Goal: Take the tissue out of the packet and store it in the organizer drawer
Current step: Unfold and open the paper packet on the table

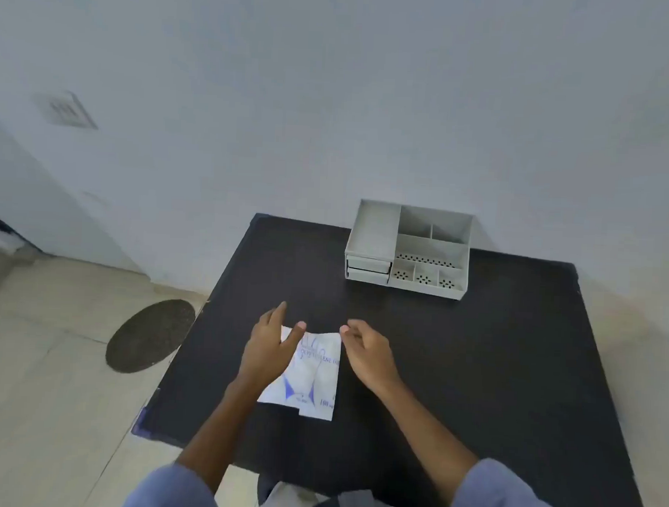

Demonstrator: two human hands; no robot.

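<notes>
A flat white packet [312,379] with blue print lies on the black table [473,374], near its front left. My left hand [269,350] rests on the packet's left side, fingers spread, thumb over the top edge. My right hand [367,354] pinches the packet's top right corner with fingers curled. No tissue shows outside the packet. The grey organizer [410,249] stands at the table's far edge, with two small drawers [367,269] shut at its lower left and open compartments to the right.
The wall runs right behind the organizer. To the left of the table lies tiled floor with a dark round mat [151,335]. My blue sleeves and lap are at the bottom of the view.
</notes>
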